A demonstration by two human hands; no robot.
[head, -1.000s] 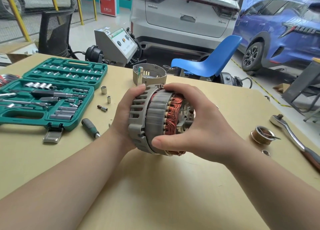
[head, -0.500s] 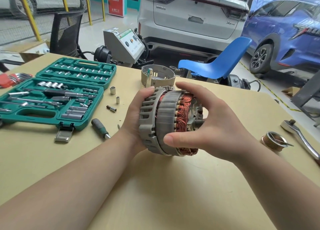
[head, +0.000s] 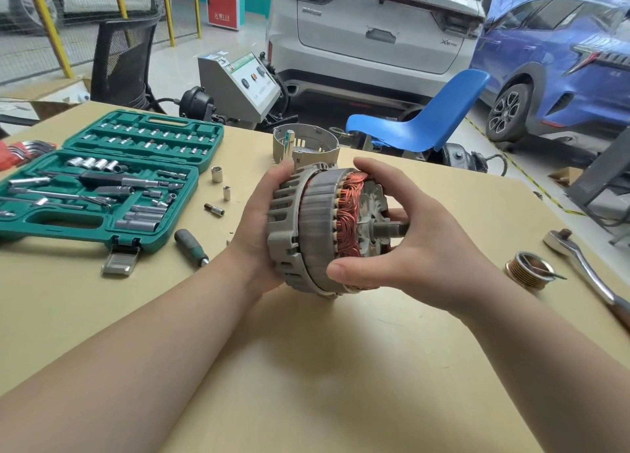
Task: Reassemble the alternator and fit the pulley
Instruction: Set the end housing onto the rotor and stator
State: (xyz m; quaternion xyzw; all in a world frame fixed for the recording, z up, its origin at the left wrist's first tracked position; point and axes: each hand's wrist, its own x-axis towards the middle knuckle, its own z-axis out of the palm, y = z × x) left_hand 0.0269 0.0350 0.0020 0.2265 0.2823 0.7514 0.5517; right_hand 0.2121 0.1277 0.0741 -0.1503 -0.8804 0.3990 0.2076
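Observation:
I hold the half-built alternator just above the table's middle, its axis lying sideways. My left hand cups the grey slotted housing end. My right hand wraps the open end, where copper windings, the rotor and the shaft stub show. The other grey housing half stands on the table behind the alternator. The grooved pulley lies on the table at the right, apart from both hands.
A green socket set case lies open at the left, with loose sockets and a screwdriver beside it. A ratchet wrench lies at the right edge. Behind the table are a blue chair, a grey machine and parked cars.
My right hand has slid back along the alternator, so the rotor face and the shaft stub now show. The alternator has turned a little in my hands.

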